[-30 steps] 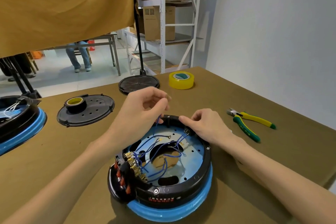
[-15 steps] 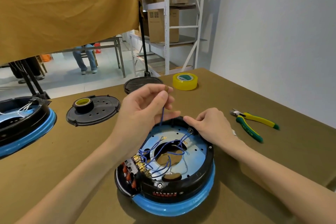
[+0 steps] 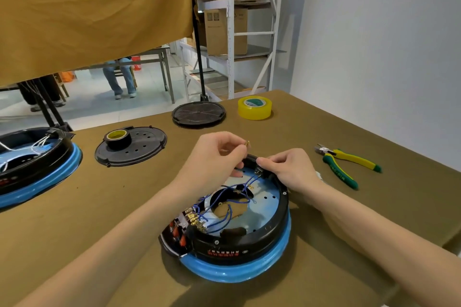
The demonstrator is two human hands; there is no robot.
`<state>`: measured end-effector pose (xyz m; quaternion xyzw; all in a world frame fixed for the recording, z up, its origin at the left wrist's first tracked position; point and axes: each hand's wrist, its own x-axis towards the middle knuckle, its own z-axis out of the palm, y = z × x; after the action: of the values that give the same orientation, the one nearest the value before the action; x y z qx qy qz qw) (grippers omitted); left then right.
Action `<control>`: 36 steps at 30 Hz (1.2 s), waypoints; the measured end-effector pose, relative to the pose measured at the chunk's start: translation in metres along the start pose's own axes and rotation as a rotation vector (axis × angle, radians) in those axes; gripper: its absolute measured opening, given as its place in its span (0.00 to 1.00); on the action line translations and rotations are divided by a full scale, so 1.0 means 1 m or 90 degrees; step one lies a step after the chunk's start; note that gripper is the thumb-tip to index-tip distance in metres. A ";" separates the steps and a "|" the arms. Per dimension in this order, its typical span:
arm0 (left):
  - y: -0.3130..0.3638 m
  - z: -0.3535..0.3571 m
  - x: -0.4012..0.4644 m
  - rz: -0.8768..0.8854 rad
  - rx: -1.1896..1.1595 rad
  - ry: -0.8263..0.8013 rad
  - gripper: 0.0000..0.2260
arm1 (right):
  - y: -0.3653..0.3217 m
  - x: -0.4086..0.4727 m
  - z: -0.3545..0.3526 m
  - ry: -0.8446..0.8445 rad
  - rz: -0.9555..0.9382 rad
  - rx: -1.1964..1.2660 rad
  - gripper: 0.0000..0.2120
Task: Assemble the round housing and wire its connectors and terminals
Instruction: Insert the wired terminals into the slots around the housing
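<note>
- Two bare hands work over the round housing (image 3: 249, 244), a black ring on a blue base that sits on the counter (image 3: 349, 219) near its front edge, right of centre.
- Left hand (image 3: 214, 159): raised just above the far rim of the housing, its grip pinched narrow, thumb and fingertips closed on a small gold terminal (image 3: 247, 143) at the end of a blue wire (image 3: 238, 169) that runs down into the housing.
- Right hand (image 3: 291, 169): rests on the far right rim of the housing, its grip curled narrow with the fingertips pressed to the rim; whether anything lies between them cannot be told.
- Inside the housing: a pale blue plate with a central opening, crossed by loose blue wires; a row of gold connectors (image 3: 195, 220) stands at the near left, beside a black block with red parts (image 3: 178, 234).
- Far left edge of the counter: a second housing (image 3: 32, 164), also black on blue, cut off by the frame.
- Between the two housings, further back: a black perforated lid (image 3: 142, 147) carrying a roll of yellow tape on a black core (image 3: 117, 137).
- Far edge of the counter: a black round cover (image 3: 198, 113) and, just right of it, a yellow tape roll (image 3: 254, 107).
- Right side of the counter: green and yellow pliers (image 3: 346, 164), lying flat, apart from the right hand.
</note>
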<state>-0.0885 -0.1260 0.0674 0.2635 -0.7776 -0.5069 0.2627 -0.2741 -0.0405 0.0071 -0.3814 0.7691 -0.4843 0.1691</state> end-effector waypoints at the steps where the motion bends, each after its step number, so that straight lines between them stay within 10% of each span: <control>1: -0.004 -0.001 0.006 0.010 0.099 -0.016 0.06 | 0.000 0.000 -0.001 -0.012 0.023 0.012 0.11; 9: 0.008 0.001 0.046 0.007 0.461 -0.216 0.06 | -0.002 -0.003 -0.002 -0.040 0.063 0.075 0.12; 19: 0.063 -0.036 0.063 -0.058 -0.183 -0.126 0.06 | 0.004 -0.002 0.000 -0.030 0.020 0.073 0.13; 25: 0.015 -0.015 0.059 0.042 0.359 -0.144 0.05 | 0.005 -0.003 0.000 -0.028 0.008 0.084 0.13; 36: -0.042 0.012 0.034 0.035 0.318 -0.169 0.07 | 0.005 -0.004 0.001 -0.019 -0.009 0.088 0.14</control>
<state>-0.1146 -0.1557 0.0289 0.2299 -0.9130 -0.3223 0.0990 -0.2733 -0.0366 0.0021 -0.3813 0.7283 -0.5317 0.2035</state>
